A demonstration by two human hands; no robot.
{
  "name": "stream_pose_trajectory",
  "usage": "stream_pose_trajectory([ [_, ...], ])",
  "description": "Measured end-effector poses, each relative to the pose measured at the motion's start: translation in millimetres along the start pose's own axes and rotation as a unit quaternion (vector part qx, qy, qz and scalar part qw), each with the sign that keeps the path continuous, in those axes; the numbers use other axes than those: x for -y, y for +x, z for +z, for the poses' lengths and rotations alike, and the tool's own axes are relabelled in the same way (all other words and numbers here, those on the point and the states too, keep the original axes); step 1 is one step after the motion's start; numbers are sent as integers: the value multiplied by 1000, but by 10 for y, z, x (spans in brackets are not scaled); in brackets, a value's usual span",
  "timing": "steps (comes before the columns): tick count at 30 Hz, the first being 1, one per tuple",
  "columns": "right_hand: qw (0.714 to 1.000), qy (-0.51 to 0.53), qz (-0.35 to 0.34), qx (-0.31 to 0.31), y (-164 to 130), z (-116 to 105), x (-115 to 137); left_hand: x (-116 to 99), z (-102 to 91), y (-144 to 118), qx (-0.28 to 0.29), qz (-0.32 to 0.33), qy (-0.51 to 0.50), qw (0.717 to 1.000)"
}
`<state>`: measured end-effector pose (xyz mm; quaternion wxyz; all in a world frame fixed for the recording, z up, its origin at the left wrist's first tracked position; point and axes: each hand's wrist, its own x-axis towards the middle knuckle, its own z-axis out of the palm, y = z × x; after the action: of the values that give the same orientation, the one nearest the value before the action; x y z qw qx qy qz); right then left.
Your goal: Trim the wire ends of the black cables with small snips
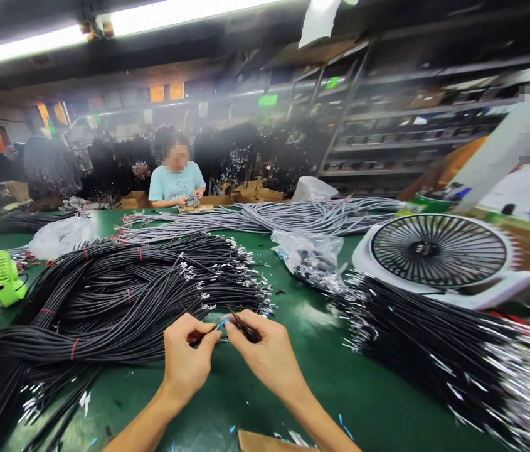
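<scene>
From the head camera I see my left hand [187, 361] with its fingers curled in, thumb and forefinger pinched shut on a thin black rubber-sheathed wire [206, 334] just above the glossy green table top [340, 376]. My right hand [267, 351] meets it fingertip to fingertip; its fingers are closed round a small bunch of dark thin wires [244, 326] that fan out between thumb and forefinger. A small pale blue bit shows where the two hands touch; I cannot tell what it is.

Just beyond my hands lies a big heap of long black cables tied with red bands [118, 295], smooth and ropy, their bare metal tips glinting towards me. To the right a second spread of black cables with silvery ends [438, 351] lies along the table. Behind it stands a round white plastic fan with a black ribbed grille [438, 254]. A crumpled clear plastic bag [309, 254] holds small metallic parts. Farther back lies a long sheaf of grey cables [269, 216]. At far left sits a lime-green plastic device [1, 276]. A person in a light blue T-shirt [176, 182] sits across the table.
</scene>
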<state>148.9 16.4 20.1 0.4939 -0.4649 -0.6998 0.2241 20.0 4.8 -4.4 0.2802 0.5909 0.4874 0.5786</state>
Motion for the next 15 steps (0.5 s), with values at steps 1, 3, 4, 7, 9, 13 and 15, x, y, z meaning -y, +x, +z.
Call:
stream_pose_trajectory([
  [1,1000,-1,3,2,1,1,-1,10,3,-7,-9,14,13,1000],
  [3,1000,-2,8,9,5,2,-1,26,5,-26,-31,53,49,997],
  [4,1000,-2,9,11,7,3,-2,33,5,-37,-40,75,70,994],
  [7,1000,-2,10,11,15,10,-12,48,4,-60,-33,127,115,985],
  [9,1000,-4,8,1,22,13,-20,41,-1,-51,-8,139,128,982],
  [13,999,-6,-1,-31,37,5,-19,-58,-45,28,85,98,116,985],
  [15,999,2,-6,-43,35,4,-8,-134,-87,86,140,11,73,987],
])
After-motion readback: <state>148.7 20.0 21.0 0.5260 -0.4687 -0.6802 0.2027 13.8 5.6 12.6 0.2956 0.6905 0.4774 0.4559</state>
